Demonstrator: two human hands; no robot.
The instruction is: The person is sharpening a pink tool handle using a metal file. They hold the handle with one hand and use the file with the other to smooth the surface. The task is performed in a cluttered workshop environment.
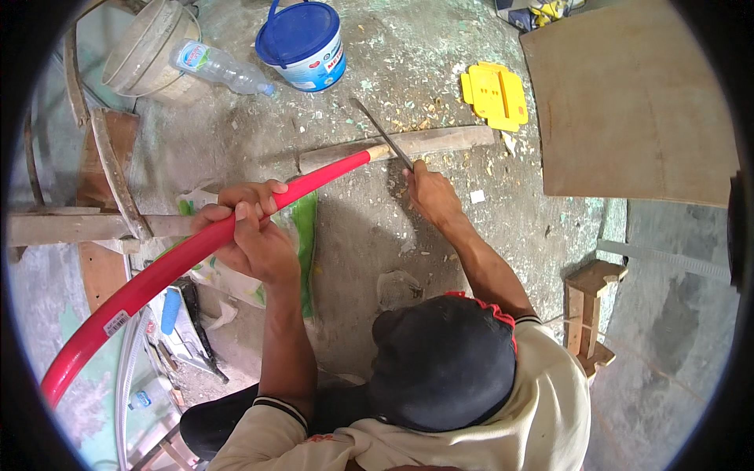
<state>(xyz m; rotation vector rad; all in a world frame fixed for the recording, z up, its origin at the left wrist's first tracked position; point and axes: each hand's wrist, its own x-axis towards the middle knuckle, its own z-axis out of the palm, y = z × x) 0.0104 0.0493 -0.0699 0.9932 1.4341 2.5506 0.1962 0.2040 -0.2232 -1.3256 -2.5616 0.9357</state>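
My left hand (pixel 247 231) is wrapped round a long red tube (pixel 149 279), which curves from the lower left up toward the middle. At its far end a pale wooden tip (pixel 379 150) shows, lying over a wooden plank (pixel 448 140) on the floor. My right hand (pixel 432 196) is closed on the handle of a long, thin dark blade (pixel 371 118), which slants up across that tip; whether they touch I cannot tell. A green and white sack (pixel 302 259) lies on the floor beneath my left arm.
A blue-lidded bucket (pixel 302 67), plastic bottle (pixel 228 74) and grimy pail (pixel 133 63) stand or lie ahead. Yellow plastic piece (pixel 495 94), large board (pixel 628 102) and small wooden stand (pixel 585 314) are rightward. Timber pieces (pixel 118 173) are leftward. A dark cap (pixel 440 365) fills the lower middle.
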